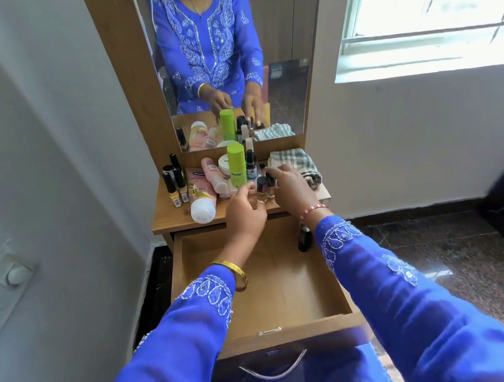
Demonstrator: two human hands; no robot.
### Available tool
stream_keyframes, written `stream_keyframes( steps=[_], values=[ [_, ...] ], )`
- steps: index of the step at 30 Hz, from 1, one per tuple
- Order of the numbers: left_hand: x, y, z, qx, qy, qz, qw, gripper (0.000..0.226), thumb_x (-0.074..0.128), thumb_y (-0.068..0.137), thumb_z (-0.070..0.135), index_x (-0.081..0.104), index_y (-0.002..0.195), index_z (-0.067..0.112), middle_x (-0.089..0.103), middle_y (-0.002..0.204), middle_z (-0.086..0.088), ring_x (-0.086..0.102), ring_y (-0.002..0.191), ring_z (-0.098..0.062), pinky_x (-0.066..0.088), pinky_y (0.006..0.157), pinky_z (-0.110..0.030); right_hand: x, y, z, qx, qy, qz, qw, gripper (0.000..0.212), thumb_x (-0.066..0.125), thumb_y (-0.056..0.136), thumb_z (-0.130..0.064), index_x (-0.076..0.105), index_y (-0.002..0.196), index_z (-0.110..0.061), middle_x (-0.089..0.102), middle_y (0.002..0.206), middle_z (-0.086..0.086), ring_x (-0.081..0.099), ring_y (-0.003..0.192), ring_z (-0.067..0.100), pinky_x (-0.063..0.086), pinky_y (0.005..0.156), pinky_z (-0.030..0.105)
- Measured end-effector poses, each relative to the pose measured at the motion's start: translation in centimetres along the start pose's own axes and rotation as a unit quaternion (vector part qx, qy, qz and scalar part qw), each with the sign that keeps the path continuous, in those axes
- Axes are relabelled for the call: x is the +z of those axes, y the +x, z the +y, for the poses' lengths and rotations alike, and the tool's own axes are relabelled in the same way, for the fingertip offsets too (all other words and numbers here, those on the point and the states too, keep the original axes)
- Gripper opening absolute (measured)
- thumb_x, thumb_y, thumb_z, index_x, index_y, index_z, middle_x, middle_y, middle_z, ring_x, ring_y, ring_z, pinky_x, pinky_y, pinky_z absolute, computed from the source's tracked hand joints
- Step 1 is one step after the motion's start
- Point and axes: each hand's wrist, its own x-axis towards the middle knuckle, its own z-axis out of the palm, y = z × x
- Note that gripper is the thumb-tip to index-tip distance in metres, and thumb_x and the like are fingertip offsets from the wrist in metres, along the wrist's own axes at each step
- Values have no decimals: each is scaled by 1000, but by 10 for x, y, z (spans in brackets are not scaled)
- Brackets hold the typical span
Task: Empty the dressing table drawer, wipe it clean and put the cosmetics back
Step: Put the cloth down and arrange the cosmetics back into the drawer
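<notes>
The wooden drawer (pixel 288 294) is pulled out below the dressing table top (pixel 168 220); inside it only one dark bottle (pixel 304 237) shows, at the back right. Cosmetics crowd the table top: a green bottle (pixel 236 164), pink tubes (pixel 214 175), a white-capped tube (pixel 202 204) and yellow nail polish bottles (pixel 174 187). My left hand (pixel 244 212) reaches to a small clear bottle (pixel 262 191) at the table's front edge, fingers curled beside it. My right hand (pixel 289 186) pinches the dark cap of a second small bottle (pixel 271 186) next to it.
A checked cloth (pixel 296 161) lies on the table top at the right. The mirror (pixel 228 57) stands behind the cosmetics. A wall switch panel (pixel 0 294) is on the left; a window (pixel 437 6) and dark stone floor (pixel 462 257) are on the right.
</notes>
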Motion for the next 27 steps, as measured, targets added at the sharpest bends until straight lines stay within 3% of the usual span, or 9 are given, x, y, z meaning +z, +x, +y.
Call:
stream_keyframes(
  steps=[3,9,13,17,19,23,27],
  values=[
    [2,14,1,-9,31,-17,999,47,56,83,4,48,129,7,61,122,-13,56,114,-27,45,96,-33,3,-1,3,22,21,3,1000,53,44,81,7,48,131,-10,53,122,19,49,114,35,38,99,38],
    [8,27,-1,-7,52,-54,997,49,64,82,10,49,128,5,62,119,-14,58,110,-27,45,90,-31,0,-11,8,38,121,55,990,34,50,78,8,58,110,-2,64,107,18,58,99,32,41,81,31],
    [13,32,-3,-28,34,-37,998,48,69,80,18,53,124,6,63,117,-14,58,110,-26,45,89,-30,-4,-23,14,55,199,85,975,29,53,77,9,60,102,-4,67,92,15,61,80,28,42,70,25],
    [19,33,-2,-33,26,-14,999,46,68,80,19,54,122,5,63,118,-14,58,110,-26,43,88,-27,-7,-29,17,65,216,84,971,26,60,78,3,61,102,-8,64,88,7,61,76,20,37,57,15],
    [20,33,-3,-36,16,-1,999,39,67,81,16,58,117,5,66,113,-13,60,105,-26,42,83,-25,-9,-31,17,71,232,91,966,25,61,79,3,62,101,-8,60,83,3,60,74,17,42,59,13],
    [17,26,-7,-22,-13,22,999,34,66,82,17,60,114,5,68,107,-12,62,100,-25,48,83,-29,-9,-41,21,82,255,115,957,22,65,78,-1,63,99,-8,61,82,5,62,72,20,51,71,29],
    [8,-5,-8,11,-61,72,995,34,67,81,13,61,113,2,60,95,3,57,89,-11,40,70,-15,-5,-57,30,93,264,117,953,23,69,76,-5,64,97,-8,59,81,4,54,62,9,46,62,19]
  ],
)
